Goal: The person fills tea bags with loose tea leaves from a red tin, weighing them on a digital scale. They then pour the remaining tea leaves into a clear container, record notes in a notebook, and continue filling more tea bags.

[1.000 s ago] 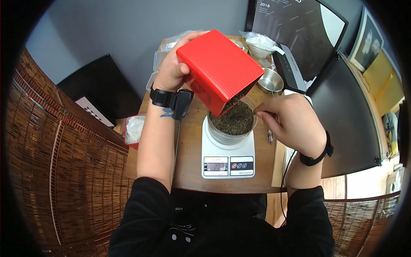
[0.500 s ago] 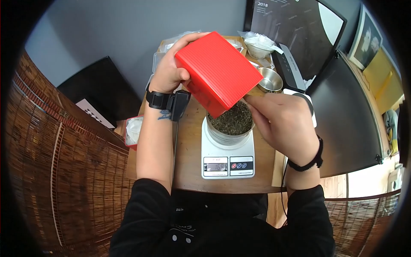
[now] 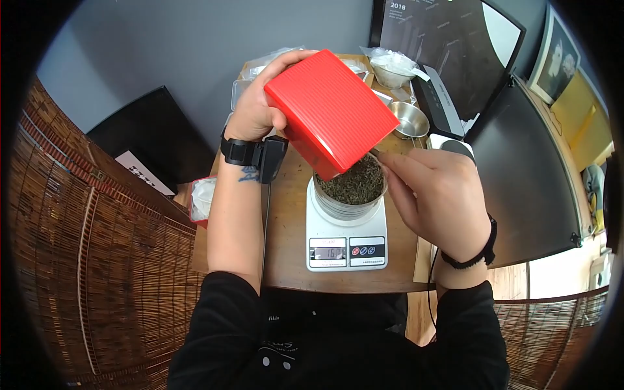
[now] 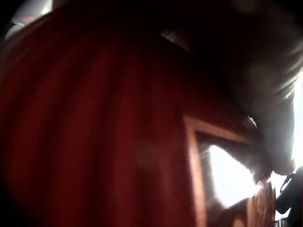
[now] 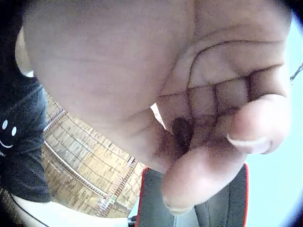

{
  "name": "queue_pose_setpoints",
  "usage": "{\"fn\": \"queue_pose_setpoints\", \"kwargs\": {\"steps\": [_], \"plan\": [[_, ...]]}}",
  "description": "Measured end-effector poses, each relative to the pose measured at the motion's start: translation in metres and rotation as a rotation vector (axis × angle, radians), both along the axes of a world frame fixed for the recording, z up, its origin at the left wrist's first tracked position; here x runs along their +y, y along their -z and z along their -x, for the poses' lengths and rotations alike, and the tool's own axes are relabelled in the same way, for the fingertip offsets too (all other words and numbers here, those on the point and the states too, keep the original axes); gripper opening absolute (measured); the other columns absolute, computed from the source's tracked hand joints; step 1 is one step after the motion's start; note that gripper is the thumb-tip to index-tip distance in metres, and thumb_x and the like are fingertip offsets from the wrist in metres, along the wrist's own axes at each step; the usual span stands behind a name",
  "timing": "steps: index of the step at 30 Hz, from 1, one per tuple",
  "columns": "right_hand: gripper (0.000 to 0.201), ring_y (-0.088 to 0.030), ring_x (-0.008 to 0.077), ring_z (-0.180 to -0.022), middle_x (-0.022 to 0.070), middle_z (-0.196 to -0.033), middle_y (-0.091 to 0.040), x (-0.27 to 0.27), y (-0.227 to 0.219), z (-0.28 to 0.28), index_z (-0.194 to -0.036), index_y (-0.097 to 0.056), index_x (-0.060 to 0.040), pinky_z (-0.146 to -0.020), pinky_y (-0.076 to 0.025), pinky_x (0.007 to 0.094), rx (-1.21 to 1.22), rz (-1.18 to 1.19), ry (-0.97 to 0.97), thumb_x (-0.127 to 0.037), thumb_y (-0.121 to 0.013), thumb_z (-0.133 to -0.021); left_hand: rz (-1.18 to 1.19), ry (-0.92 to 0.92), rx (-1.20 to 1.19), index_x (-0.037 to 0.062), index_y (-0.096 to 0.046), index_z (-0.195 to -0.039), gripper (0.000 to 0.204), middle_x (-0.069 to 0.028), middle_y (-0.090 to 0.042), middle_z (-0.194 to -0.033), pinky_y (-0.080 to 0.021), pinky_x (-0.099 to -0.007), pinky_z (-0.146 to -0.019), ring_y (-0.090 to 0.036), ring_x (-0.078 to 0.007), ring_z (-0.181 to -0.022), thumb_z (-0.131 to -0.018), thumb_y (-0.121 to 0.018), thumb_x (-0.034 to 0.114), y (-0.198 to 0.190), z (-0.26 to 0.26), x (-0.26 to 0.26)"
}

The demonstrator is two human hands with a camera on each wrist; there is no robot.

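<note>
My left hand (image 3: 257,107) grips a red ribbed box (image 3: 333,112), thumb along its near side. The box is tilted, its open end facing down to the right, over a round clear tub (image 3: 350,210). Dark, dry, leafy bits (image 3: 354,185) fill much of the tub, which stands on a white kitchen scale (image 3: 314,224) with a lit display (image 3: 329,253). My right hand (image 3: 445,198) pinches the handle of a spoon (image 3: 374,152) at the box's mouth; the box hides the spoon's bowl. In the right wrist view, the handle's dark end (image 5: 182,132) shows between curled fingers.
A metal bowl (image 3: 409,121) and a sieve with a white bag (image 3: 394,68) stand behind, near a monitor (image 3: 448,45). Clear containers (image 3: 240,94) are at the back left. A lined red bin (image 3: 203,198) stands at the left. A black cable runs by my right forearm.
The spoon has moved from the leaves in the tub up to the box's mouth with my right hand. The display reading has dropped. The box stays nearly still.
</note>
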State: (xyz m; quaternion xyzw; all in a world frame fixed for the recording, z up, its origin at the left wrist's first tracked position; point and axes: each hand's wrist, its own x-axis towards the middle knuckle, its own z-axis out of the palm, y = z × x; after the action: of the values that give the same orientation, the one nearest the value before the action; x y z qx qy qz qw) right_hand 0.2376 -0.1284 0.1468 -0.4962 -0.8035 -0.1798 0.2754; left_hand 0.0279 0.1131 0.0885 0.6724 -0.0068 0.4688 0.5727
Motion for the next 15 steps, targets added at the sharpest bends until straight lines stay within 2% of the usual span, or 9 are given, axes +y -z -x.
{"fn": "queue_pose_setpoints", "kwargs": {"steps": [6, 10, 13, 15], "plan": [[0.006, -0.067, 0.0303, -0.064, 0.0086, -0.070, -0.061, -0.015, -0.004, 0.004, -0.090, -0.071, -0.0050, -0.058, -0.054, 0.0418, 0.020, 0.087, -0.038, -0.009, -0.075, -0.089, 0.035, -0.031, -0.020, -0.0004, -0.050, -0.155, 0.146, -0.0135, -0.062, -0.148, -0.048, -0.0411, -0.120, -0.060, -0.0269, -0.139, -0.035, -0.102, 0.064, -0.003, 0.002, -0.002], [0.007, -0.067, 0.0301, -0.064, 0.0087, -0.071, -0.061, -0.016, -0.007, 0.005, -0.090, -0.071, -0.0048, -0.058, -0.054, 0.0418, 0.024, 0.087, -0.053, -0.009, -0.076, -0.088, 0.031, -0.060, -0.014, -0.0005, -0.050, -0.156, 0.149, -0.0137, -0.062, -0.147, -0.049, -0.0417, -0.120, -0.061, -0.0274, -0.138, -0.031, -0.103, 0.063, -0.005, 0.002, -0.003], [0.007, -0.067, 0.0303, -0.065, 0.0090, -0.072, -0.063, 0.000, -0.001, 0.002, -0.091, -0.072, -0.0045, -0.059, -0.055, 0.0419, 0.033, 0.011, -0.014, -0.009, -0.076, -0.089, 0.028, -0.014, -0.035, -0.0004, -0.047, -0.157, 0.150, -0.0171, -0.060, -0.152, -0.048, -0.0424, -0.122, -0.060, -0.0285, -0.140, -0.031, -0.103, 0.060, -0.003, 0.001, 0.002], [0.014, -0.064, 0.0301, -0.061, 0.0096, -0.069, -0.063, 0.010, 0.003, 0.002, -0.102, -0.079, -0.0026, -0.058, -0.050, 0.0409, 0.095, -0.053, -0.050, -0.002, -0.077, -0.089, 0.015, 0.071, -0.072, -0.0001, -0.045, -0.158, 0.148, -0.0223, -0.055, -0.159, -0.047, -0.0439, -0.123, -0.059, -0.0309, -0.143, -0.035, -0.104, 0.057, -0.005, 0.003, 0.001]]}}
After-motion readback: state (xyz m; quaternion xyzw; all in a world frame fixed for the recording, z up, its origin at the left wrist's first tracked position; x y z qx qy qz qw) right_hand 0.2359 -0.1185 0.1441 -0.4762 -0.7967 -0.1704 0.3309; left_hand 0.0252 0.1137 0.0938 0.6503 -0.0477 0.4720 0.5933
